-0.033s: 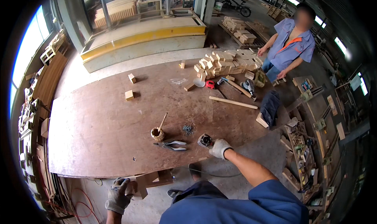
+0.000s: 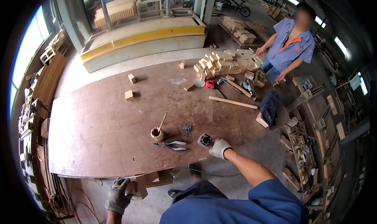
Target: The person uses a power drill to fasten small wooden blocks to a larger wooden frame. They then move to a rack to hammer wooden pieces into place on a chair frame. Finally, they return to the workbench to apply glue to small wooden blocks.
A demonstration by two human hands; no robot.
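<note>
Near the front edge of a brown worktop [image 2: 94, 133], pliers [image 2: 169, 145] lie just beside a small pot [image 2: 156, 135] holding an upright, tilted stick [image 2: 163, 121]; a little heap of dark bits [image 2: 187, 129] sits near them. Pale wooden blocks [image 2: 224, 63] are piled at the far right corner. Between that pile and the right edge lie a red tape measure [image 2: 210, 84], a wooden-handled hammer [image 2: 243, 91], a long strip [image 2: 233, 102] and a dark bundle [image 2: 269, 108]. Beyond that corner stands a co-worker [image 2: 294, 47] in a blue-grey shirt.
</note>
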